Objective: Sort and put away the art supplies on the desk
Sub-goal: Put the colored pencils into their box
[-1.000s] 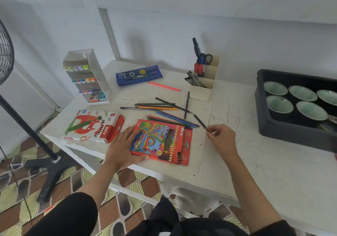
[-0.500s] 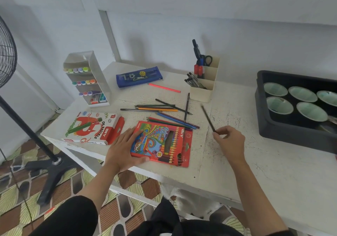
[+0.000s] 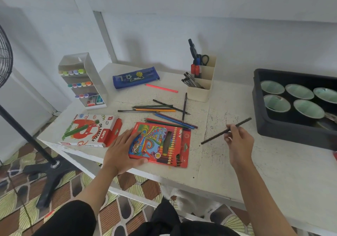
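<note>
On the white bench [image 3: 273, 163], near edge, left hand [image 3: 118, 152] lies flat on the left end of the red colour pencil box [image 3: 164, 144], fingers straight. Right hand [image 3: 238, 141] pinches a dark pencil [image 3: 213, 137], lifted off the bench and tilted, right of the box. Loose colour pencils [image 3: 164, 111] lie scattered just beyond the box. Oil pastels box [image 3: 89, 130] sits left; cream pen organiser [image 3: 200, 88] far centre.

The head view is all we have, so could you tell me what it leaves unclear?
All in the head view:
Tray: right side cut off by the frame edge.
Pencil box: left end hidden under the left hand.
Pencil in the right hand: blurred, colour unclear.
</note>
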`<action>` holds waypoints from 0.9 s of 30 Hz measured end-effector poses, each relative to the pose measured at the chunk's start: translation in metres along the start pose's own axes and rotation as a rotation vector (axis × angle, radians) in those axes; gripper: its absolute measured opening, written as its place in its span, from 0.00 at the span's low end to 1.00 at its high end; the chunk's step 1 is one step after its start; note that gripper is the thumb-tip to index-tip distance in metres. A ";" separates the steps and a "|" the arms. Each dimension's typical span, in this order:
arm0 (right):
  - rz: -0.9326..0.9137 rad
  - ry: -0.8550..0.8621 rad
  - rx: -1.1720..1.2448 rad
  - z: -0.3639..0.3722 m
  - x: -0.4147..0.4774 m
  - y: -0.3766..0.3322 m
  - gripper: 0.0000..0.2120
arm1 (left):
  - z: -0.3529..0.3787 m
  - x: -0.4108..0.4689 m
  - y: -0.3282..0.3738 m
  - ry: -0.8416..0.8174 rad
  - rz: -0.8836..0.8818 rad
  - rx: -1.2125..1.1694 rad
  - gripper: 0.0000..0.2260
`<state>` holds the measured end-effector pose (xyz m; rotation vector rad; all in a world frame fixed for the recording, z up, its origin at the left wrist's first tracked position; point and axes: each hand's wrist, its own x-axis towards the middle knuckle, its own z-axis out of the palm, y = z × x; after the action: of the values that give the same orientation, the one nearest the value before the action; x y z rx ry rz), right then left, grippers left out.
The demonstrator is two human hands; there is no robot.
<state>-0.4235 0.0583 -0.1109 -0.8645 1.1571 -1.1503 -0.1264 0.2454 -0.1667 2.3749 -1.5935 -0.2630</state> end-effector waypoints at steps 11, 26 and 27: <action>0.001 0.043 0.091 0.002 -0.006 0.016 0.05 | -0.002 -0.001 0.001 -0.009 -0.004 -0.012 0.51; 0.026 -0.331 -0.299 0.015 -0.014 0.036 0.09 | -0.001 0.000 -0.001 -0.021 -0.009 -0.004 0.51; 0.018 -0.349 -0.346 0.016 -0.014 0.037 0.09 | -0.001 0.000 -0.001 -0.026 -0.010 -0.004 0.51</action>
<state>-0.3992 0.0797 -0.1388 -1.2618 1.0824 -0.7531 -0.1257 0.2461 -0.1658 2.3864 -1.5914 -0.2993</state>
